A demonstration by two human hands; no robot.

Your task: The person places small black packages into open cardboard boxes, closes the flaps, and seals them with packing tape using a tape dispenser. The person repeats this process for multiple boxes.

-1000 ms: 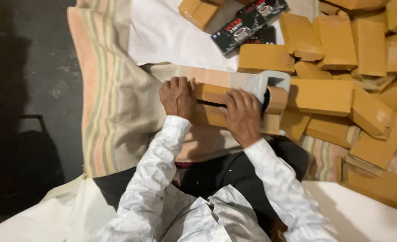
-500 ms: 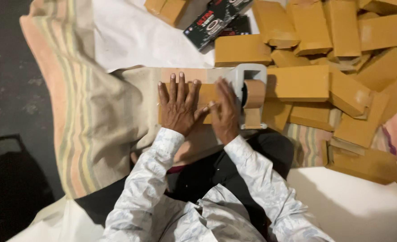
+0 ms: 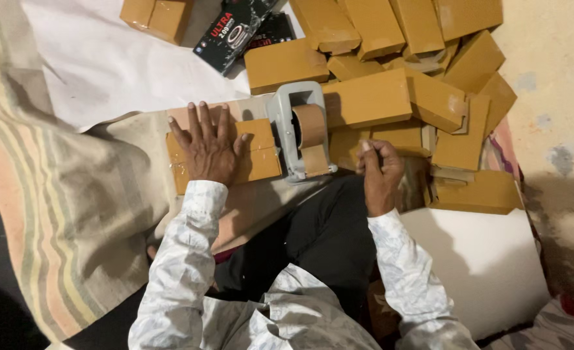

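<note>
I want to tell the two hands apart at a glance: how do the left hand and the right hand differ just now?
The left hand lies flat, fingers spread, palm down on a tan box; the right hand is curled, fingers bent in. The left presses its box left of the grey tape dispenser; the right sits right of it, at the edge of the box pile. Whether the right grips anything is unclear. Both are bare, with pale patterned sleeves.

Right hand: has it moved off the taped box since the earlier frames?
Yes. The right hand has left the box and gone right, past the tape dispenser, to the box pile.
</note>
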